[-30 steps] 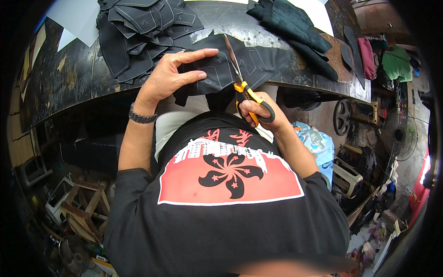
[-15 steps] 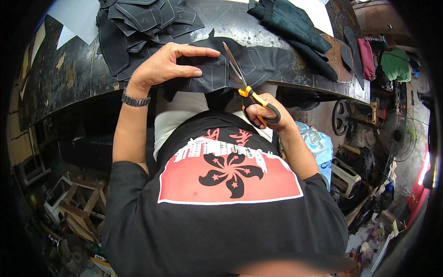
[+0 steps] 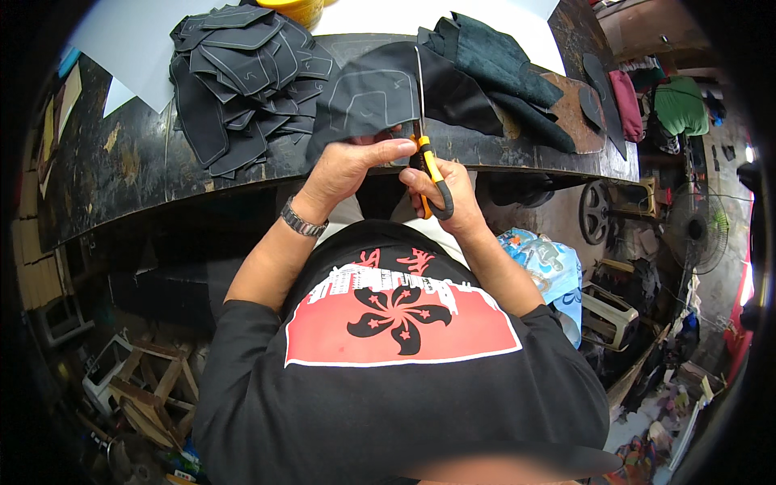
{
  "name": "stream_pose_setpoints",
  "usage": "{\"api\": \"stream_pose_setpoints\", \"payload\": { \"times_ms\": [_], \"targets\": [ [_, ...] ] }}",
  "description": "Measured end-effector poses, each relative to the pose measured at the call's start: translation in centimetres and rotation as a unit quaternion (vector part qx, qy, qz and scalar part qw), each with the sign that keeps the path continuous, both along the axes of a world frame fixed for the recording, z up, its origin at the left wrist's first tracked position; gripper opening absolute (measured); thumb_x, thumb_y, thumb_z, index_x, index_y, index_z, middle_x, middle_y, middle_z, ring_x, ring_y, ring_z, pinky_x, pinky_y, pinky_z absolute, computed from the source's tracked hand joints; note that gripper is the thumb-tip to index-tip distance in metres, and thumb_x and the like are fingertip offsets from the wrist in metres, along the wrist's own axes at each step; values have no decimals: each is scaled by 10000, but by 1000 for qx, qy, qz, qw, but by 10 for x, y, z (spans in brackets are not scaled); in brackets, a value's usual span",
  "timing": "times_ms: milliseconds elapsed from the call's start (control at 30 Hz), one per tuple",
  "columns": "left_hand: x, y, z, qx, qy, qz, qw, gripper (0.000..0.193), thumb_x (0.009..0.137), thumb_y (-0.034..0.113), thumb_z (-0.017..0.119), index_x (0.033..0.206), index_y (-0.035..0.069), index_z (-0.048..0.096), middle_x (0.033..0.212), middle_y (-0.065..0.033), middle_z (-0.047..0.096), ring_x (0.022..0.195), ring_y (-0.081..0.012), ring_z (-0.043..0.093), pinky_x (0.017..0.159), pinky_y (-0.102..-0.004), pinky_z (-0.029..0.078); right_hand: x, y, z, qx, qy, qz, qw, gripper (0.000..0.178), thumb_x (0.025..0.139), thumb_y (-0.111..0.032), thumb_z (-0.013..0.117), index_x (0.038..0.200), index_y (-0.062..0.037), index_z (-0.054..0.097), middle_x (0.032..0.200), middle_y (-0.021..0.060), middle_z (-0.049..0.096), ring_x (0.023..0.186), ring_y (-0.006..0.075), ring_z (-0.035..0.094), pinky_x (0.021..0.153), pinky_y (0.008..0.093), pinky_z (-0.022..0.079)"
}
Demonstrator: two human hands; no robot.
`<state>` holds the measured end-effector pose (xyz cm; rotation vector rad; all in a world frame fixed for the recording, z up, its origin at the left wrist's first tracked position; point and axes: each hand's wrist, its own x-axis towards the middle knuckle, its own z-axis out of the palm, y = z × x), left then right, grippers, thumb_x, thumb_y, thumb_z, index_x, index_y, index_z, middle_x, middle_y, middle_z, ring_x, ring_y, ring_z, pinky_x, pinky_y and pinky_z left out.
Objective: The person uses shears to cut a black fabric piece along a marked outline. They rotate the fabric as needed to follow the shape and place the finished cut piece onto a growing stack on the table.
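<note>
My right hand (image 3: 446, 194) grips a pair of scissors (image 3: 428, 153) with yellow and black handles, blades pointing away from me. The blades stand at a piece of black leather (image 3: 368, 93) marked with pale outlines; how far they are parted I cannot make out. Pinching the near edge of that leather, my left hand (image 3: 347, 170) has its thumb stretched toward the scissors, with its other fingers partly hidden beneath. More of the black sheet (image 3: 461, 101) lies to the right of the blades on the table.
A heap of cut black pieces (image 3: 242, 77) with pale outlines covers the table's left part. Folded dark suede (image 3: 497, 61) lies at the right, by a brown board (image 3: 578, 105). A yellow tub (image 3: 299, 11) stands at the back. The dark table (image 3: 121, 174) has a curved-looking near edge.
My left hand has moved right and nearer to me, from on top of the leather to its near edge. The scissors have turned more upright, and the leather has been turned and lifted.
</note>
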<state>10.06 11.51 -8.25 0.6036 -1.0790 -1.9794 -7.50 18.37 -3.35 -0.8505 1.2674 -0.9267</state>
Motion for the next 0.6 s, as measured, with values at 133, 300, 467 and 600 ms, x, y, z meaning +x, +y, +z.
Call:
{"api": "stream_pose_setpoints", "payload": {
  "times_ms": [133,300,467,600],
  "targets": [
    [-7,-6,23,224,200,164,940,299,842,105,715,1117,43,614,1077,-41,656,996,-156,623,903,-288,480,1,3,-4,15,29,-9,999,287,801,-279,786,778,-51,613,571,-21,513,443,56,471,396,208,384],
    [-18,-16,31,171,129,253,943,238,868,-15,650,1098,40,619,1062,-74,663,931,-194,664,810,-320,560,0,3,-2,29,16,19,999,271,827,-258,747,783,-34,602,603,18,561,471,83,529,418,216,434],
    [-15,-7,32,14,-10,281,960,183,860,10,675,1042,28,656,1003,-72,677,865,-163,668,724,-281,567,-10,-3,4,32,-47,44,997,336,815,-328,757,833,-31,602,675,15,571,551,79,561,459,217,473],
    [-18,-3,31,-34,-41,289,956,200,857,23,688,1054,16,650,984,-60,680,802,-129,664,697,-254,558,-9,-3,4,-6,-85,52,995,354,831,-356,734,857,-29,601,717,17,575,604,84,583,501,215,488]
  ]
}}
